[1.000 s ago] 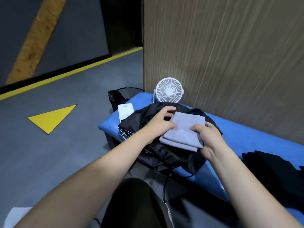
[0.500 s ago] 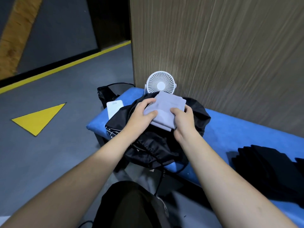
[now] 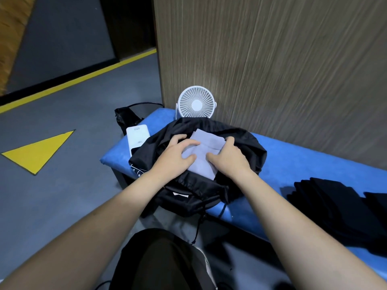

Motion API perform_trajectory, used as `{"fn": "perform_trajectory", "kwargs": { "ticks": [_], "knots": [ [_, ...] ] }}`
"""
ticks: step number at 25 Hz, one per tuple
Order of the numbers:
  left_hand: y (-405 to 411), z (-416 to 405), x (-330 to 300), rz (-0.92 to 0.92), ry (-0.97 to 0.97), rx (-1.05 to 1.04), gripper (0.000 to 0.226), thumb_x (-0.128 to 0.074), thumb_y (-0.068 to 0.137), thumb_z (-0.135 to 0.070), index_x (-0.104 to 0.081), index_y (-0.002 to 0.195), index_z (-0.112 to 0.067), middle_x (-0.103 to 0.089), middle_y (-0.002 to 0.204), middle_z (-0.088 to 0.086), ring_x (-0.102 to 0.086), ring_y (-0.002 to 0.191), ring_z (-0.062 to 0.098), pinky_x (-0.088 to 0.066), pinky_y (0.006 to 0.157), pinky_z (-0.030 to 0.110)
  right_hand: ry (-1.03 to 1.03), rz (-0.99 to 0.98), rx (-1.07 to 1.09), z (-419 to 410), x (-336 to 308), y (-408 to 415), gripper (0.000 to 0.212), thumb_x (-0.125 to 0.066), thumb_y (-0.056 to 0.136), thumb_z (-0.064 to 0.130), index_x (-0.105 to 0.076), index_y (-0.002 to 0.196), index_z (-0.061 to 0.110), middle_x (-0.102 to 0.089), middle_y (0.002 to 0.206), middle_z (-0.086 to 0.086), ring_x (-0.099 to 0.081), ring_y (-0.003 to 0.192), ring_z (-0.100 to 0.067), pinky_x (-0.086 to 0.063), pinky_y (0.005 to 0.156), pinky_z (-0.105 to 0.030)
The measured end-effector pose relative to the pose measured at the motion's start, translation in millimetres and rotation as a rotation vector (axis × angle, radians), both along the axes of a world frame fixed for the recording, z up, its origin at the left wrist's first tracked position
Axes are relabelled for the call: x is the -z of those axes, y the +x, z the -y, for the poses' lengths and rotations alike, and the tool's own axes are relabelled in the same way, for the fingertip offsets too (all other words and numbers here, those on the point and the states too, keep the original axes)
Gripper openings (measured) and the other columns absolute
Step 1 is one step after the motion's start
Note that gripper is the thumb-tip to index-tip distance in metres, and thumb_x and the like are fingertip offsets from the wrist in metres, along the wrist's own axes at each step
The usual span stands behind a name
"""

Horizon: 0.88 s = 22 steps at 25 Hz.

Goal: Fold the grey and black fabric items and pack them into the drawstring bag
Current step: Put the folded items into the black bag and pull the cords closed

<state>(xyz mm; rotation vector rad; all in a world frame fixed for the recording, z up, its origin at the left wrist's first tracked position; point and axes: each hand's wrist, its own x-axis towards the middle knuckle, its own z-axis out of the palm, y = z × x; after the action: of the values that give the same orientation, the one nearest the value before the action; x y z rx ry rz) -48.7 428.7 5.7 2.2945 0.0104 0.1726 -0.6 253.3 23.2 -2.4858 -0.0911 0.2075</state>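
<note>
While our 2 hands sit on the folded grey fabric (image 3: 204,152), it lies on top of the black drawstring bag (image 3: 194,185), which sprawls across the near end of the blue bench (image 3: 293,162). Our left hand (image 3: 174,158) lies over the cloth's left edge, thumb on the grey surface and fingers curled round its far left corner, holding it. Our right hand (image 3: 227,158) holds the right edge, thumb on top of the cloth and fingers wrapped over its far right side. We cannot tell whether the cloth is already inside the bag's mouth or only resting on it. A cord (image 3: 199,227) from the bag dangles over the bench's front edge. Further right on the bench, well apart from the bag, lies a heap of black fabric (image 3: 335,208). Behind the bag a white fan (image 3: 196,102) stands upright against the wood-grain wall (image 3: 282,70), and a white box (image 3: 137,138) lies just left of the bag, partly under it.
</note>
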Motion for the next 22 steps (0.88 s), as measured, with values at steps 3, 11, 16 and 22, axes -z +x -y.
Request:
{"fn": "perform_trajectory", "kwargs": {
  "ticks": [3,11,16,22],
  "knots": [
    [0.7,-1.0,-0.3,-0.023,0.025,0.037,0.039,-0.059,0.094,-0.024,-0.059,0.129,-0.041,-0.044,0.130,-0.016,-0.046,0.120,0.000,-0.035,0.098,0.014,-0.279,0.241,-0.119,2.7,-3.4,-9.3,0.083,-0.058,0.088,0.051,-0.016,0.156,0.029,-0.036,0.140,-0.012,-0.053,0.114,-0.039,-0.046,0.084,-0.044],
    [4.5,-11.3,-0.6,-0.037,0.316,0.140,0.044,-0.058,0.093,-0.041,-0.054,0.134,-0.052,-0.039,0.148,-0.020,-0.039,0.133,0.016,-0.027,0.113,0.031,-0.597,0.357,-0.305,20.0,-5.3,-6.1,0.065,-0.049,0.080,0.071,-0.051,0.124,0.022,-0.046,0.131,-0.004,-0.043,0.121,-0.031,-0.033,0.095,-0.049],
    [5.1,-28.4,-8.6,-0.166,0.418,0.336,0.064,-0.041,0.081,-0.077,-0.030,0.142,-0.064,-0.023,0.160,-0.017,-0.025,0.146,0.012,-0.024,0.121,0.041,-0.269,0.320,-0.615,26.6,-7.9,5.5,0.079,-0.060,0.085,0.055,-0.026,0.152,0.033,-0.040,0.143,0.004,-0.052,0.119,-0.022,-0.043,0.093,-0.038],
    [6.0,-37.4,-25.1,-0.231,0.646,0.377,0.085,-0.053,0.074,-0.083,-0.003,0.142,-0.070,-0.012,0.161,-0.014,-0.022,0.146,0.024,-0.029,0.116,0.043,-0.143,0.117,-0.643,26.6,-10.0,15.4,0.086,-0.074,0.076,0.052,-0.027,0.148,0.050,-0.032,0.120,0.003,-0.054,0.106,-0.022,-0.046,0.100,-0.037]
  ]
}}
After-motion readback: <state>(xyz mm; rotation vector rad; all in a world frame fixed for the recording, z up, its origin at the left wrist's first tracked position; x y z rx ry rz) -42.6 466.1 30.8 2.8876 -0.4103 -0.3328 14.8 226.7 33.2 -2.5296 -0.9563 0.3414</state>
